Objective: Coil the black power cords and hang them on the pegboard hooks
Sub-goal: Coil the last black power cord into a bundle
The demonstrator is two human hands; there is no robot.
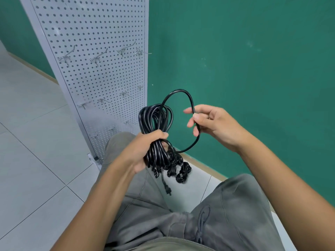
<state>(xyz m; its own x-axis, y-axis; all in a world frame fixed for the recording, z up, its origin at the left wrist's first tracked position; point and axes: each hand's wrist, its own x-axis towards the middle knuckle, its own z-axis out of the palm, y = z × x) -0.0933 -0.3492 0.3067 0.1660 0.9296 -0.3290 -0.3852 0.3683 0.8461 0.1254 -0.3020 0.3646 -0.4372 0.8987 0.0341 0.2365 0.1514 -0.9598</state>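
My left hand (pixel 145 149) grips a bundle of black power cord (pixel 155 120) around its middle, the coiled loops standing above and hanging below the fist. One free loop of the same cord arcs up to the right, and my right hand (pixel 210 124) pinches it between thumb and fingers. The cord's plug (pixel 167 189) dangles below the bundle. Several coiled black cords (pixel 178 169) lie on the floor by the wall, partly hidden behind the bundle. The white pegboard (pixel 94 33) stands to the upper left, its metal hooks (pixel 98 57) bare.
A green wall (pixel 244 60) fills the right side, with a wooden baseboard at its foot. Pale floor tiles (pixel 32 142) spread to the left. My legs in grey trousers (pixel 208 223) fill the bottom of the view, close to the pegboard's base.
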